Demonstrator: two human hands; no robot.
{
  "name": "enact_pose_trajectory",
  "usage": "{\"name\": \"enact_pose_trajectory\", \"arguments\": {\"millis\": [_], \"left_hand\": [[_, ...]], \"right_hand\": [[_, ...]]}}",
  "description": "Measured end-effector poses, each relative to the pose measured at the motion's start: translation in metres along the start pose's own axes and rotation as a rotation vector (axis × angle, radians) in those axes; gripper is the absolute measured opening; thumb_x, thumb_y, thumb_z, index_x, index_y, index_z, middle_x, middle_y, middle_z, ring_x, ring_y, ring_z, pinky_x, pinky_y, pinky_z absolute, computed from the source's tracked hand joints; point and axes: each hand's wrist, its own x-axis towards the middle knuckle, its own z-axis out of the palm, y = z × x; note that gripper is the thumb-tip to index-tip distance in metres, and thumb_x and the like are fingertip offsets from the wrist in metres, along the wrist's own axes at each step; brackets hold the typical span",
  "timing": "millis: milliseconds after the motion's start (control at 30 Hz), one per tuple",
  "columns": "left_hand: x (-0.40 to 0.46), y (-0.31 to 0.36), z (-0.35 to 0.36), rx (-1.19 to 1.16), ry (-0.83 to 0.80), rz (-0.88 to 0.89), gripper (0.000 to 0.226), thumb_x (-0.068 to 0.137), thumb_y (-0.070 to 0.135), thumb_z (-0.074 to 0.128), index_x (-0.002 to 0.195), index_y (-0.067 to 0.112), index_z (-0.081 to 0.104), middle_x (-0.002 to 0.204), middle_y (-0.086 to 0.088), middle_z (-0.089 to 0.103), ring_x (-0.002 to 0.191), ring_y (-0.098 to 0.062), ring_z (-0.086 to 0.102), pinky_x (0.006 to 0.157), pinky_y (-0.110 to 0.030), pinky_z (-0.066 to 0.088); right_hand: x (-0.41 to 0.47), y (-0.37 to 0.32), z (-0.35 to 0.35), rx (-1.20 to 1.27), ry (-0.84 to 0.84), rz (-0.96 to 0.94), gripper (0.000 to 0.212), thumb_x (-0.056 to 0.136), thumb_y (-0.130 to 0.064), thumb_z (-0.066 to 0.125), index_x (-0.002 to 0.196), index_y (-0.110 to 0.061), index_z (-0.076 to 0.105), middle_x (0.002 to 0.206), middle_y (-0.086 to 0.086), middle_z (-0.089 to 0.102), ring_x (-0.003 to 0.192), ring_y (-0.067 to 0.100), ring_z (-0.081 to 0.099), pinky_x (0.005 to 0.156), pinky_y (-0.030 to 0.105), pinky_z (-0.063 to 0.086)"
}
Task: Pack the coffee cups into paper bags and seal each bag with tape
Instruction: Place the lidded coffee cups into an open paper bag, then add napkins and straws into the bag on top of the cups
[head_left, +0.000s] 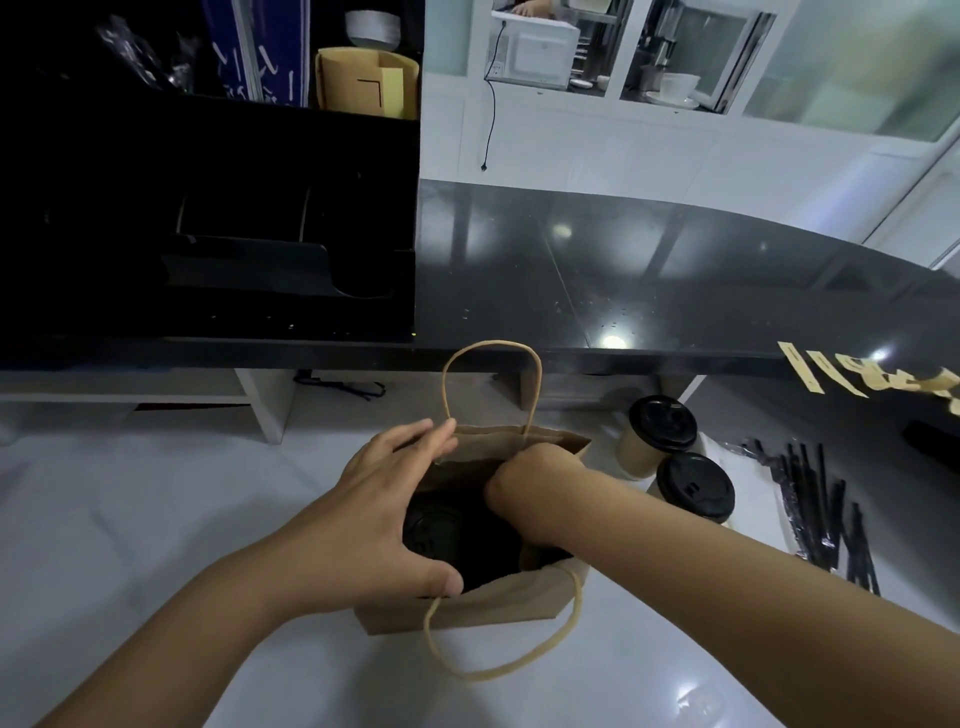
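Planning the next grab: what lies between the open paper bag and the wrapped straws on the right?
In the head view, two lidded coffee cups stand between the paper bag and the straws.

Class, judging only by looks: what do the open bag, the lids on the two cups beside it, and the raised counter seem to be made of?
Bag: brown kraft paper, matte, creased at the folds, with twisted paper-cord handles.
Cup lids: probably black plastic, moulded with a faint sheen.
Raised counter: polished black stone or a look-alike, speckled and mirror-glossy; which one can't be told.

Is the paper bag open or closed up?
Open. The left hand holds the paper bag by its rim, the right hand reaches inside, and a black cup lid shows in there. No tape on it.
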Motion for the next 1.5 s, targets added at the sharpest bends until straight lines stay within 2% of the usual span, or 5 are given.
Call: {"name": "enact_pose_trajectory", "arguments": {"millis": [267,700,967,1233,1500], "left_hand": [[0.000,-0.003,0.000,-0.021,0.002,0.001,0.118,0.054,0.056,0.074,0.142,0.053,-0.003,0.142,0.036,-0.007,0.136,0.006,-0.003,0.109,-0.028,0.029],[0.019,0.010,0.009,0.017,-0.009,0.092,0.112,0.064,0.053,0.075,0.146,0.045,0.000,0.145,0.031,-0.003,0.140,-0.007,0.003,0.110,-0.034,0.027],[0.044,0.029,0.027,-0.019,0.039,0.136,0.101,0.065,0.053,0.073,0.145,0.044,0.012,0.147,0.023,0.012,0.140,-0.004,0.005,0.111,-0.036,0.023],[0.027,0.077,0.024,-0.185,0.522,0.318,0.025,0.091,0.025,0.055,0.109,0.042,0.059,0.118,0.022,0.055,0.126,0.007,0.037,0.105,-0.029,0.033],[0.030,0.192,0.058,0.000,0.517,0.504,0.033,0.087,0.036,0.046,0.114,0.030,0.064,0.113,0.022,0.058,0.117,0.002,0.048,0.094,-0.007,0.032]], "right_hand": [[-0.028,0.016,0.012,0.342,0.391,0.016,0.027,0.084,-0.042,0.067,0.101,-0.023,0.057,0.090,-0.008,0.053,0.080,0.013,0.050,0.059,0.021,0.037],[-0.076,-0.003,0.082,1.081,1.273,0.435,0.022,0.081,-0.014,0.071,0.076,-0.032,0.059,0.099,-0.009,0.062,0.099,0.009,0.053,0.088,0.024,0.043],[-0.090,-0.002,0.117,1.246,1.308,0.492,0.020,0.081,-0.019,0.071,0.077,-0.036,0.062,0.105,-0.018,0.056,0.109,0.008,0.049,0.091,0.029,0.044],[-0.095,0.030,0.149,1.329,1.407,0.383,0.017,0.084,-0.014,0.070,0.076,-0.028,0.066,0.103,-0.017,0.059,0.102,0.007,0.058,0.087,0.027,0.052],[-0.101,0.098,0.217,1.347,1.380,0.351,0.023,0.080,-0.004,0.071,0.073,-0.025,0.065,0.097,-0.003,0.064,0.093,0.008,0.060,0.079,0.024,0.050]]}}
